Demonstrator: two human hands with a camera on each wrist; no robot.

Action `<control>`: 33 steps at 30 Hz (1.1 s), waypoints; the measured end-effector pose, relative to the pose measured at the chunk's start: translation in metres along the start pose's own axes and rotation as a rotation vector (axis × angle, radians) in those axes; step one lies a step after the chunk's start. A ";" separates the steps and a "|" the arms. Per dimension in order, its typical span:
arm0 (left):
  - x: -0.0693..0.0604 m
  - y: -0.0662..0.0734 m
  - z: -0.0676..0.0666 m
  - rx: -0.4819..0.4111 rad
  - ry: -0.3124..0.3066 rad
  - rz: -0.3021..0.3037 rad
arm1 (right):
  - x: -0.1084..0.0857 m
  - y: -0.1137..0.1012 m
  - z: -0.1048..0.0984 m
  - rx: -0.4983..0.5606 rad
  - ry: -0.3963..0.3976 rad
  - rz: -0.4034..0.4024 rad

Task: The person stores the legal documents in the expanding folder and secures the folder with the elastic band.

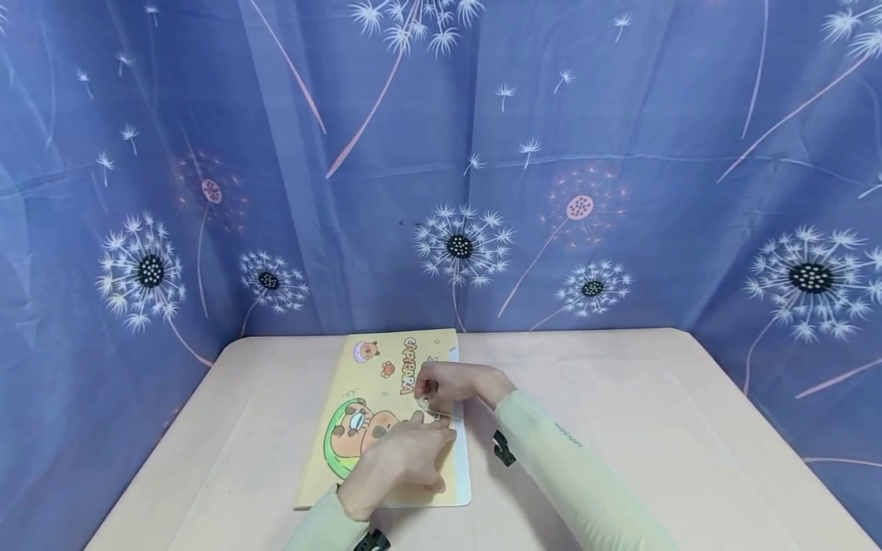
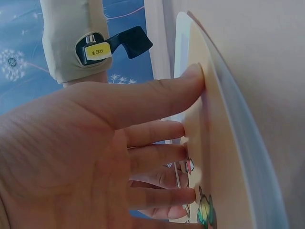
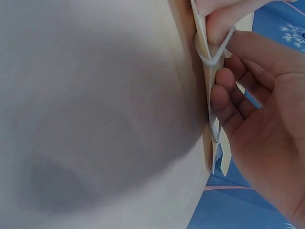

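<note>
A yellow folder with capybara drawings and the word CAPYBARA lies flat on the table, a pale strip along its right edge. My left hand rests on its lower right part with fingers stretched out; the thumb and fingertips press the cover in the left wrist view. Just above it, my right hand is over the folder's right side, fingers curled, pinching a thin whitish elastic cord. The cord runs round the folder's edge in the right wrist view. The exact pinch point is partly hidden by the fingers.
A pale, cloth-like table surface extends around the folder. Blue curtains with dandelion prints hang behind and at both sides. Each sleeve carries a dark wrist mount, one beside the right forearm.
</note>
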State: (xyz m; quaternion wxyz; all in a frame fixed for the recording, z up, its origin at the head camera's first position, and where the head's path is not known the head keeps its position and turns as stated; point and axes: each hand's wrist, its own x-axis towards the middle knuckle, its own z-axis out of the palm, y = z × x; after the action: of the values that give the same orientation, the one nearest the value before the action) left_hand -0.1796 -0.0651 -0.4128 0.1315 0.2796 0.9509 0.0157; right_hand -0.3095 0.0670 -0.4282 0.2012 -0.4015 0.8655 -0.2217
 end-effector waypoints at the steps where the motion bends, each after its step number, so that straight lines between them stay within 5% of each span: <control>1: 0.000 0.000 0.000 -0.002 -0.001 0.000 | 0.000 0.000 0.000 0.000 -0.002 0.001; 9: 0.002 0.000 -0.001 -0.010 -0.015 -0.004 | -0.002 0.002 0.000 -0.041 0.007 -0.025; 20: 0.001 -0.003 0.004 -0.017 -0.021 -0.013 | -0.013 0.005 0.011 0.083 0.096 0.036; 26: 0.002 -0.003 0.004 -0.014 -0.021 -0.012 | -0.015 0.006 0.016 0.060 0.125 0.024; 33: 0.000 -0.002 0.000 -0.028 -0.018 -0.018 | -0.025 0.013 0.015 0.070 0.209 0.168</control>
State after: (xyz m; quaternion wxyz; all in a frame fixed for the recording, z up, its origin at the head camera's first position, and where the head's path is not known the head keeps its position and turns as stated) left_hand -0.1800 -0.0668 -0.4133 0.1441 0.2692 0.9519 0.0253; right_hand -0.2944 0.0905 -0.4435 0.1417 -0.2949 0.9042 -0.2747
